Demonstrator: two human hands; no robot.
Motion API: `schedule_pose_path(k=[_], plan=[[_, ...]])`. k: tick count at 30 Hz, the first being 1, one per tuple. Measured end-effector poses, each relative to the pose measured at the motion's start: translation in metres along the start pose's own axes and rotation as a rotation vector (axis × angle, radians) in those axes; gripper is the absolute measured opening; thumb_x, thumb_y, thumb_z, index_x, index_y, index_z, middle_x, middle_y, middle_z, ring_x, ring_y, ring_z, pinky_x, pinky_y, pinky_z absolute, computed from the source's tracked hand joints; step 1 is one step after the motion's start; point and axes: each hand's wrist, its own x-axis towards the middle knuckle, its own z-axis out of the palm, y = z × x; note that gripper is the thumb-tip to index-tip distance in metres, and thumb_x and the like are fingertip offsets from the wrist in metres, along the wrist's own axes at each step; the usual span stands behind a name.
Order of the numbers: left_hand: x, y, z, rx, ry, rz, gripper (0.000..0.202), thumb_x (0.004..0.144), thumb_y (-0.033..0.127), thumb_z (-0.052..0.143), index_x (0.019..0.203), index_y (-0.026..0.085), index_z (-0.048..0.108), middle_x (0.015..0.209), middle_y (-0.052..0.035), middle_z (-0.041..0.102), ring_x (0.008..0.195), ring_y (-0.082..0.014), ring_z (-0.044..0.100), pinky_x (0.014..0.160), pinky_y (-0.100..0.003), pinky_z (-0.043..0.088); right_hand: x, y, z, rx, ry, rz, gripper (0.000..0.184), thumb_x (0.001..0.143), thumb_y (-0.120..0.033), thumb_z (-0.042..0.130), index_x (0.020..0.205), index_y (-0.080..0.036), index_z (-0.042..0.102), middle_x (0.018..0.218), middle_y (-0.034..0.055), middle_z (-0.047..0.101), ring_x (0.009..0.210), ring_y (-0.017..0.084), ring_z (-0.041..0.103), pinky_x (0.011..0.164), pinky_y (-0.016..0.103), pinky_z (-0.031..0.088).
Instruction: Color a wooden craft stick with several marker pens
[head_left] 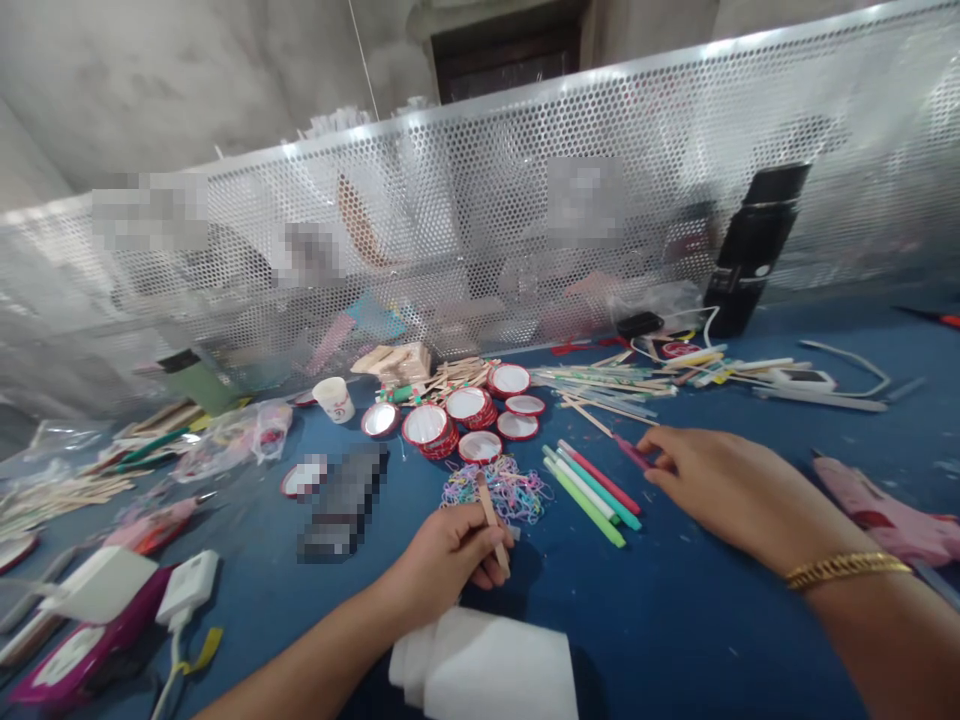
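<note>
My left hand (448, 560) is closed around a wooden ice-cream stick (491, 520) that points up and away over a heap of coloured rubber bands (501, 489). My right hand (716, 480) reaches left across the blue table (675, 620), and its fingertips pinch the end of a pink marker pen (634, 454). Several other marker pens (592, 490), green, teal and pink, lie side by side just left of that hand. A gold bracelet (844, 568) circles my right wrist.
Red-rimmed round lids (465, 415) cluster behind the rubber bands, with piles of wooden sticks (600, 385) beyond. A perforated metal screen (525, 200), a black bottle (754, 250), a white cup (334, 398), a pink glue gun (885, 515), a white cloth (487, 670) and chargers (184, 590) surround the work spot.
</note>
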Motion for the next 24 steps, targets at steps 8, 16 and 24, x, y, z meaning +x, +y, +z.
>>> schedule_pose_path(k=[8, 16, 24], plan=[[-0.001, -0.001, -0.001, -0.003, -0.008, 0.016, 0.036, 0.086, 0.049, 0.058, 0.088, 0.014, 0.064, 0.068, -0.0018, 0.064, 0.058, -0.0096, 0.06, 0.056, -0.021, 0.049, -0.002, -0.011, 0.008, 0.027, -0.122, 0.038, 0.016, 0.081, -0.025, 0.059, 0.095, -0.025, 0.067, 0.084, 0.0034, 0.074, 0.082, 0.022, 0.068, 0.066, 0.029, 0.039], [0.001, 0.001, 0.0, 0.041, -0.005, 0.004, 0.035, 0.088, 0.048, 0.056, 0.087, 0.013, 0.063, 0.069, -0.0026, 0.065, 0.058, -0.0104, 0.06, 0.057, -0.022, 0.05, 0.004, -0.019, 0.013, -0.071, -0.081, 0.039, 0.009, 0.086, -0.024, 0.056, 0.089, -0.02, 0.064, 0.084, 0.0053, 0.073, 0.077, 0.022, 0.066, 0.064, 0.029, 0.035], [0.002, 0.004, 0.0, 0.061, -0.005, 0.016, 0.034, 0.088, 0.046, 0.055, 0.086, 0.013, 0.063, 0.067, -0.0019, 0.064, 0.059, -0.0109, 0.06, 0.056, -0.022, 0.049, 0.01, -0.021, 0.024, -0.14, -0.084, 0.015, 0.012, 0.087, -0.021, 0.053, 0.088, -0.018, 0.064, 0.084, 0.0085, 0.072, 0.078, 0.021, 0.066, 0.063, 0.029, 0.034]])
